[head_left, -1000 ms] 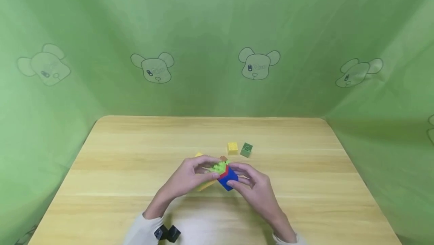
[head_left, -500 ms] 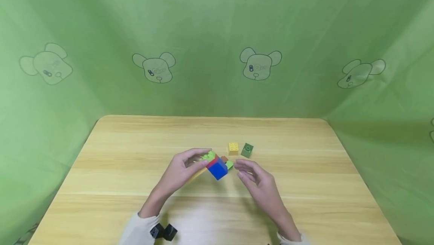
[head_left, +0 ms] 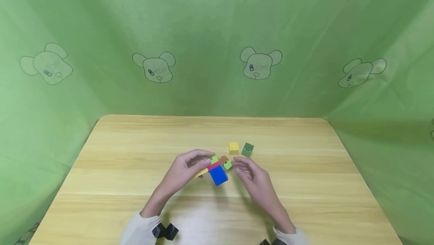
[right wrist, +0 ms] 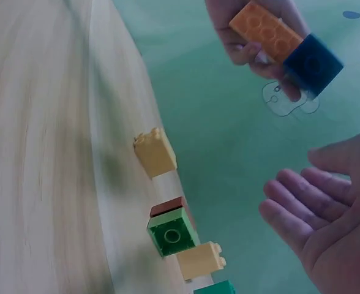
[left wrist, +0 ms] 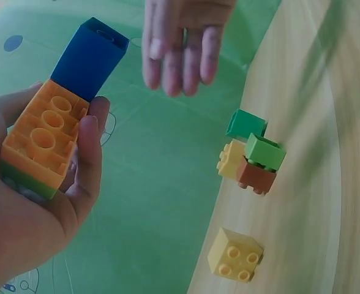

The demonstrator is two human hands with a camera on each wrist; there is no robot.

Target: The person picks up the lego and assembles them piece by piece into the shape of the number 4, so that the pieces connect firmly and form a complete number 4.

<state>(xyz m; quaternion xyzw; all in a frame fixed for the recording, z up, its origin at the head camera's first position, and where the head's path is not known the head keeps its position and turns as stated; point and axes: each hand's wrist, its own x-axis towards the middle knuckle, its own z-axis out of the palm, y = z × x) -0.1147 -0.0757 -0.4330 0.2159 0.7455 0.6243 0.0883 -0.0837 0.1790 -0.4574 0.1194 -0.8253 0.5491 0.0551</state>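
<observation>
Fingers (left wrist: pixel 89 150) of the left grip (head_left: pixel 184 169) curl round a stack (left wrist: pixel 67 107) of joined bricks, grasping it above the worktop (head_left: pixel 152 135). The stack is tilted: its blue brick (head_left: pixel 218 176) juts out beyond the fingertips, low and towards the right hand's side. In the head view a red layer (head_left: pixel 213 166) lies between the blue brick and a lime brick (head_left: pixel 214 160), while the wrist views show the hollow underside of an orange brick (left wrist: pixel 43 138) in the same stack. The right grip (head_left: pixel 257 182) is released, its fingers loosely bent and its palm turned towards the stack. From the head, its fingertips appear just beside a loose light-green brick (head_left: pixel 227 165); the wrist views show that hand raised apart from the loose pieces. A brown brick (head_left: pixel 223 160) lies right by the light-green one; I cannot tell whether they are joined. Farther out stand a yellow brick (head_left: pixel 233 148) and, near it, a dark-green brick (head_left: pixel 247 149). A second yellow brick (left wrist: pixel 235 254) sits apart from these four. Behind the worktop hangs green cloth (head_left: pixel 203 19) printed with outlined animal heads (head_left: pixel 158 69).
</observation>
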